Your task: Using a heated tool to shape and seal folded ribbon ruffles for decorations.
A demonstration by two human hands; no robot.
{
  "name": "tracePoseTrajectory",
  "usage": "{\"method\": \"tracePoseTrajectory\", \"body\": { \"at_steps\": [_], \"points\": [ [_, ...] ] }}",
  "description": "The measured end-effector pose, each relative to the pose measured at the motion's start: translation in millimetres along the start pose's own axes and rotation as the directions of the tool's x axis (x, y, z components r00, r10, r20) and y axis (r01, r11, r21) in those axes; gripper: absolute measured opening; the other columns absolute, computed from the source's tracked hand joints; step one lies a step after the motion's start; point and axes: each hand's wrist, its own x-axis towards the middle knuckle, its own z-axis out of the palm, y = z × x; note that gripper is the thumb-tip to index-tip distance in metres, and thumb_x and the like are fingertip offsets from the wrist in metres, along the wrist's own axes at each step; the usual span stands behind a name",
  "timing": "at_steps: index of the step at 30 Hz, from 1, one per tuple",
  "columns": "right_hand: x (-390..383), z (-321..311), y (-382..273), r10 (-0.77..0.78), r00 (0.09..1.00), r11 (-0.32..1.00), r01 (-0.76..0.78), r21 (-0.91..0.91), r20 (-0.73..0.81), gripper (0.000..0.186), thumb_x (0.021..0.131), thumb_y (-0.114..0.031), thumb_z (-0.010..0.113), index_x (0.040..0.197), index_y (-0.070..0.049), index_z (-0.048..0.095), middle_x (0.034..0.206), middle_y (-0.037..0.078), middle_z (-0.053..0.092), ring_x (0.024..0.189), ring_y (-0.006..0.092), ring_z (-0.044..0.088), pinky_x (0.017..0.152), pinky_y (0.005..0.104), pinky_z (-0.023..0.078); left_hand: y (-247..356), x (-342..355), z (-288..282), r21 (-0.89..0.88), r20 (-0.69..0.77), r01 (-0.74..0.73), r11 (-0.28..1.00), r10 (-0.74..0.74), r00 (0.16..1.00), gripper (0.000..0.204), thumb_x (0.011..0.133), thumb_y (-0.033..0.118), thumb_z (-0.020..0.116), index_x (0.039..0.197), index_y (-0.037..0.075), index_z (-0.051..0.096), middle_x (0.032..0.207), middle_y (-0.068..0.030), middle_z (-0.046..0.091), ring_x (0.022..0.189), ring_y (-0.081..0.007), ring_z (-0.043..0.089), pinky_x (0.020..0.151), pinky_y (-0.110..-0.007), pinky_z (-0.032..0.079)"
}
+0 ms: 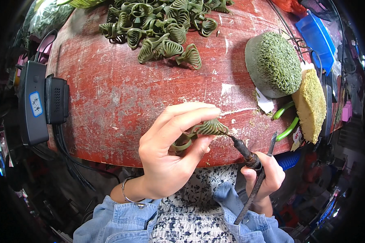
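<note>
Your left hand [170, 152] pinches a green woven fan piece [209, 128] upright; your right hand [267, 176] grips a soldering iron [245, 150], tip touching the piece.

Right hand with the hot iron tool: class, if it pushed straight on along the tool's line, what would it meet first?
The right hand aims its iron tool up-left; the tip would first meet the folded green leaf piece pinched in the left hand. It looks almost touching, though depth is unclear.

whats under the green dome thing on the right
The green dome sits on the red table, with a white scrap poking out beneath. Whatever else lies under it is covered.
</note>
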Motion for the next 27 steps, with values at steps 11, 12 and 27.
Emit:
{"method": "tracePoseTrajectory", "body": {
  "at_steps": [11,12,27],
  "points": [
    [1.2,-0.7,-3.6,0.022,0.999,0.999,-0.021,-0.047,0.025,0.04,0.061,-0.031,0.076,0.08,0.0,0.059,0.058,0.008,0.054,0.048,0.0197,0.055,0.044,0.026,0.043,1.2,-0.8,-0.1,0.006,-0.012,-0.001,1.0,0.001,1.0,0.035,0.069,-0.016,0.053,0.101,-0.002,0.055,0.107,-0.0138,0.049,0.087,-0.015,0.056,0.061,-0.02,0.051],
    [1.0,0.0,-3.0,0.022,0.999,0.999,-0.021,-0.048,0.025,0.04,0.061,-0.031,0.076,0.08,0.0,0.059,0.058,0.008,0.054,0.048,0.0197,0.055,0.044,0.026,0.043,1.1,-0.6,-0.1,0.005,-0.012,-0.001,1.0,0.001,1.0,0.035,0.069,-0.016,0.053,0.101,-0.002,0.055,0.107,-0.0138,0.049,0.087,-0.015,0.056,0.061,-0.02,0.051],
    [-3.4,0.6,1.8,0.024,1.0,1.0,-0.024,0.002,-0.017,0.04,0.066,-0.033,0.073,0.081,0.0,0.058,0.058,0.008,0.054,0.048,0.0211,0.054,0.045,0.0271,0.043,1.7,0.3,0.2,0.029,-0.011,0.01,1.0,-0.01,1.0,0.031,0.072,-0.012,0.056,0.101,-0.002,0.056,0.106,-0.0136,0.05,0.084,-0.0135,0.056,0.06,-0.019,0.051]
  ]
}}
